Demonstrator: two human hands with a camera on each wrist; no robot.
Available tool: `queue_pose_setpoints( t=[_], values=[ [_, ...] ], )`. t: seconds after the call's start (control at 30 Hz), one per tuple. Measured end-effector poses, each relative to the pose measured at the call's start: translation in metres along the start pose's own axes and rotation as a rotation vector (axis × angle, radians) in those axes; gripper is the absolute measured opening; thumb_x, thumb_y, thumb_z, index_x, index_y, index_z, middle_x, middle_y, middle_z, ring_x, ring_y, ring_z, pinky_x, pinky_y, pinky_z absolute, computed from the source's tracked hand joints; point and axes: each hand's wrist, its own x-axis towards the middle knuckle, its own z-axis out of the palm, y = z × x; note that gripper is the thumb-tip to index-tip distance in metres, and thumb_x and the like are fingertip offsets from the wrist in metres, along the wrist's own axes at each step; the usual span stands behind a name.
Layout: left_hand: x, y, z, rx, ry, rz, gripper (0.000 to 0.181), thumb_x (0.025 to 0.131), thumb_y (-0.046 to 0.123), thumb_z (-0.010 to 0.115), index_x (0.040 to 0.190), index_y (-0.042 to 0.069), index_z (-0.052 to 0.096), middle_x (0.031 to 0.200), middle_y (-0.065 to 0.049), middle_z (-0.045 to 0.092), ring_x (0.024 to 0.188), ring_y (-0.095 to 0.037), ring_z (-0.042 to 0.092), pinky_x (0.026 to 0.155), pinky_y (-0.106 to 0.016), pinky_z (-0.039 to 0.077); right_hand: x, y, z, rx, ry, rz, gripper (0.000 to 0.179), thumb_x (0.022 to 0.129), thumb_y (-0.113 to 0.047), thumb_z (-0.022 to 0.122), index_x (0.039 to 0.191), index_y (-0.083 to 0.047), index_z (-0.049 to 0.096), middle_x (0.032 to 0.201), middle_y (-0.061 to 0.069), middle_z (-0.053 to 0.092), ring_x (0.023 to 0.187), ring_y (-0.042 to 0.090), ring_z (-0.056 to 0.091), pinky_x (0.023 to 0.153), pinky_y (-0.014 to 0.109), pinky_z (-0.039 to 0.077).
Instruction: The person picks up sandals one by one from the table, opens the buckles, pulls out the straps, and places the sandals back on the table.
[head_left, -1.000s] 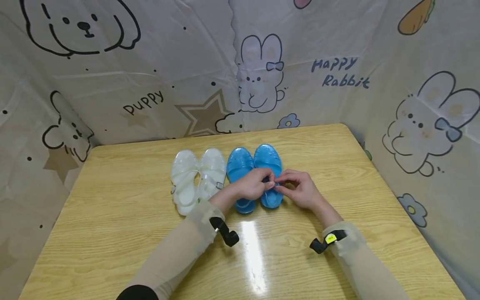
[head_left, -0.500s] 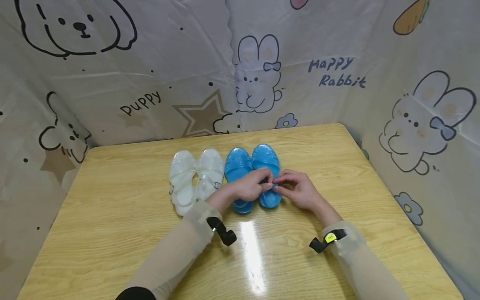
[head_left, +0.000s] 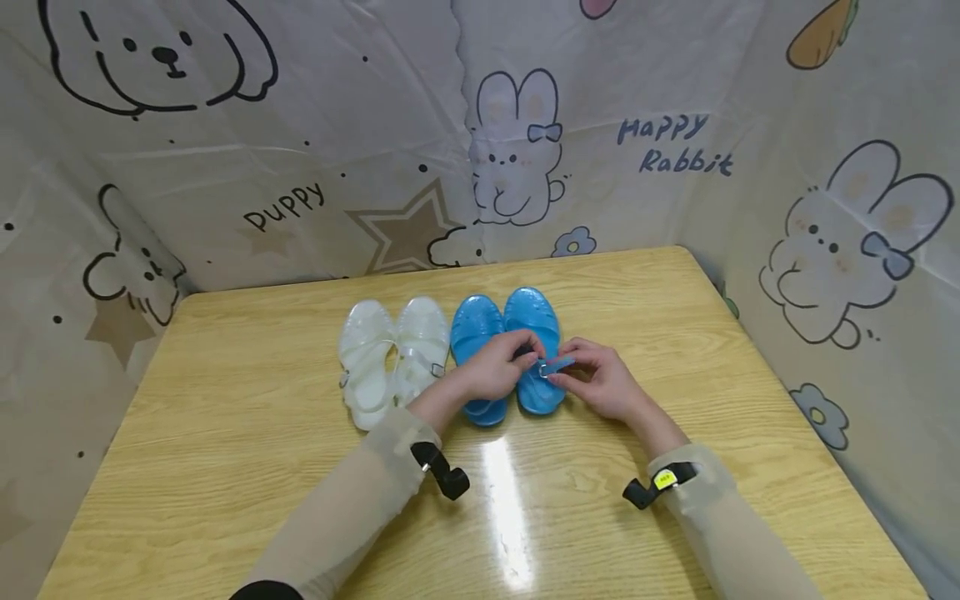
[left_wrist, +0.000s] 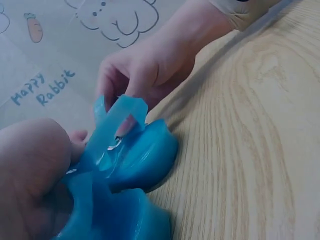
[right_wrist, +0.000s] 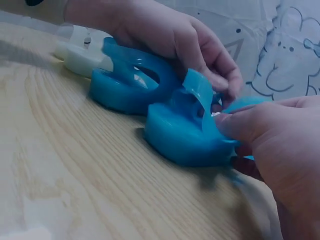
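Note:
Two blue jelly sandals stand side by side, toes away from me. Over the right-hand blue sandal (head_left: 532,310), both hands meet at its ankle strap (head_left: 558,364), which has a small metal buckle (head_left: 543,368). My left hand (head_left: 497,365) pinches the strap from the left, its fingertips partly hidden. From the right, my right hand (head_left: 602,381) pinches the buckle side between thumb and fingers. In the left wrist view, a loose strap end (left_wrist: 125,111) sticks up between the hands. The left-hand blue sandal (head_left: 476,321) sits partly under my left hand.
A pair of clear white sandals (head_left: 369,325) stands just left of the blue ones, partly behind my left forearm. The wooden table (head_left: 247,417) meets a printed cloth wall (head_left: 405,108) at the back and sides.
The strap end and buckle now show between the hands, where fingers covered them before. My left fingertips have shifted slightly up and back; the sandals stay in place.

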Motion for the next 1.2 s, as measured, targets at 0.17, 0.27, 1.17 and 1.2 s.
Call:
queue_pose_setpoints(
  t=[0.17,0.27,1.17,1.2],
  values=[
    [0.001,0.004,0.002,0.110,0.012,-0.014,0.026,0.112,0.006,0.046,0.127,0.007,0.066,0.128,-0.005,0.065,0.120,-0.020,0.060,0.106,-0.038,0.049,0.003,-0.010,0.001,-0.107,-0.015,0.027,0.009,0.094,-0.006,0.082,0.101,-0.011,0.079,0.102,0.004,0.065,0.096,0.024,0.065,0.089,0.039,0.059],
    [0.002,0.005,0.001,0.205,-0.003,-0.010,0.032,0.109,0.003,0.045,0.131,0.003,0.069,0.128,-0.008,0.065,0.121,-0.022,0.060,0.105,-0.038,0.050,0.006,-0.014,0.000,-0.153,-0.021,0.047,0.007,0.094,-0.011,0.083,0.099,-0.012,0.078,0.098,0.004,0.064,0.089,0.022,0.063,0.081,0.033,0.057],
    [-0.009,0.004,-0.007,0.277,0.000,-0.062,0.030,0.108,0.011,0.053,0.126,0.002,0.075,0.121,-0.010,0.062,0.112,-0.023,0.059,0.098,-0.038,0.051,0.029,-0.030,0.010,-0.356,-0.082,0.145,0.016,0.091,-0.019,0.085,0.096,-0.010,0.073,0.088,0.003,0.060,0.073,0.019,0.055,0.062,0.031,0.048],
    [-0.009,0.004,-0.007,0.278,0.001,-0.056,0.030,0.107,0.010,0.053,0.127,0.002,0.075,0.122,-0.011,0.062,0.114,-0.023,0.059,0.100,-0.039,0.051,0.029,-0.031,0.010,-0.353,-0.087,0.142,0.015,0.092,-0.017,0.084,0.099,-0.010,0.074,0.090,0.002,0.061,0.074,0.019,0.056,0.063,0.031,0.049]
  ],
)
